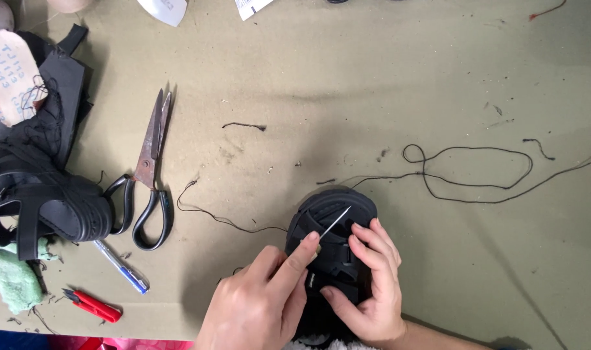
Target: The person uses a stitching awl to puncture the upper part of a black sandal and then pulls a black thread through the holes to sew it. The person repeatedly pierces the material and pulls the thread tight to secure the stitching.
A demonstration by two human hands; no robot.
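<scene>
A black sandal (334,214) lies on the olive table near the front edge. My right hand (370,291) grips its straps from the right side, fingers curled over the middle. My left hand (263,301) pinches a long steel needle (335,222) between thumb and forefinger, its tip pointing up-right over the sandal's toe end. A black thread (477,185) runs from the sandal out to the right in loose loops, and another strand (218,217) trails off to the left.
Large black-handled scissors (150,175) lie at left. Beside them are a pile of black sandals (43,194), a blue pen (122,267), red thread snips (93,306) and a green cloth (13,279). Thread scraps dot the table.
</scene>
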